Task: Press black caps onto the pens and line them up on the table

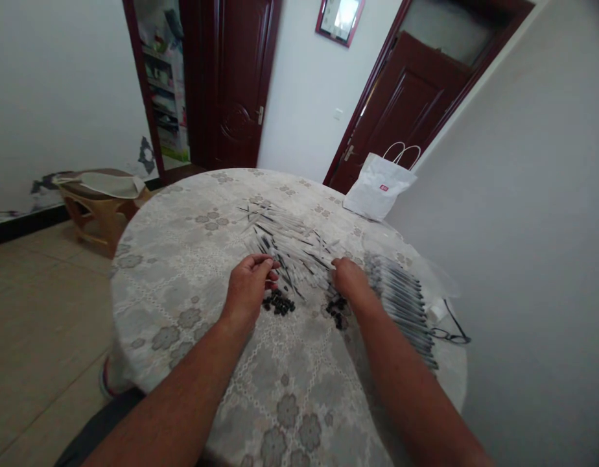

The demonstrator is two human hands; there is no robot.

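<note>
A loose pile of thin pen parts, clear tubes and dark-tipped sticks, lies across the middle of the table. At its near left edge is my left hand, thumb and fingertips pressed together; whatever they pinch is too small to make out. Small black pen pieces form a heap just below those fingers. My right hand reaches the pile's right edge with its fingers closed, and its grip is hidden by the hand itself. A second heap of black pieces sits under the right wrist.
Rows of grey pens lie right of my right forearm, beside folded glasses. A white paper bag stands at the table's far right, near the wall. The round table wears a patterned cloth. A wooden stool is at left.
</note>
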